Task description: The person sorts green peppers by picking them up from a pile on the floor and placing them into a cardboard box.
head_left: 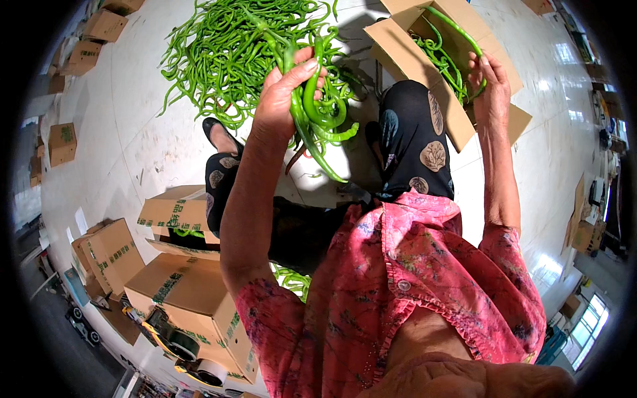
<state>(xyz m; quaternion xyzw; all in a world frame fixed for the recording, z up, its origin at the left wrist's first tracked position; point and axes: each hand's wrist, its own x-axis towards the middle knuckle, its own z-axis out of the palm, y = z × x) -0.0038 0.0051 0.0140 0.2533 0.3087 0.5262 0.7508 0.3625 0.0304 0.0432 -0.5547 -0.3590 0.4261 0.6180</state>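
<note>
Left of the open carton (398,53), the left hand (284,96) clutches glossy, curling green peppers (306,129); above the carton, the right hand (492,81) grips one long, smooth pepper (458,28). A tangled heap (212,63) covers the tiled floor (126,142) farther left of it, as do taped cardboard boxes (189,285). A patterned trouser knee (411,109) partly blocks its near flap.

The floor (139,132) is pale and shiny, with thin lines and some dirty smudges. A big, messy pile of long green peppers (215,63) lies right on it. An open brown box (393,50) sits to the right of the pile. A small brown box (62,144) sits far to the left.
</note>
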